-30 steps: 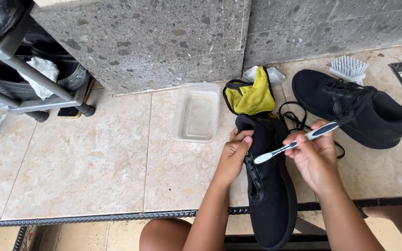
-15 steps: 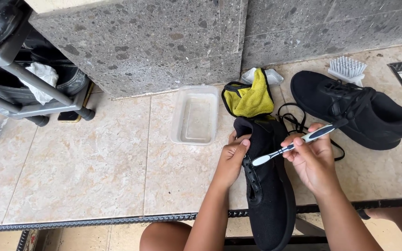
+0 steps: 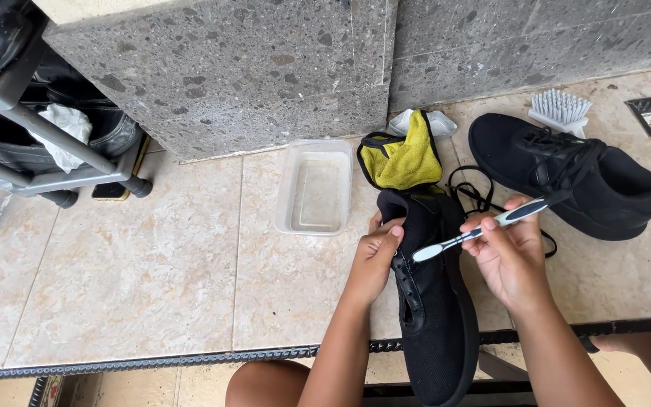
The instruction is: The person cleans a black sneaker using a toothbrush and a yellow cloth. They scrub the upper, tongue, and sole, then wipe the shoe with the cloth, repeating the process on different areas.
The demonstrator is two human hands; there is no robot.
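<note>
- The left hand [image 3: 374, 260] grips the side of a black shoe [image 3: 431, 301], fingers curled shut over its upper edge, which pins the shoe against the tiled floor [image 3: 129, 286] so it does not slide.
- The shoe lies lengthwise in front of the person, between both forearms, toe pointing towards the body.
- The right hand [image 3: 510, 256] pinches a toothbrush [image 3: 484, 228] between thumb and closed fingers, its bristled head angled down to the shoe's lace area, apparently for scrubbing.
- A clear plastic tub [image 3: 316, 188] sits just left of the shoe, holding what looks like shallow water.
- A yellow cloth [image 3: 404, 158] lies by the wall, within reach.
- A second black shoe [image 3: 574, 177] rests apart on the right, with a white scrub brush [image 3: 560, 111] behind it.
</note>
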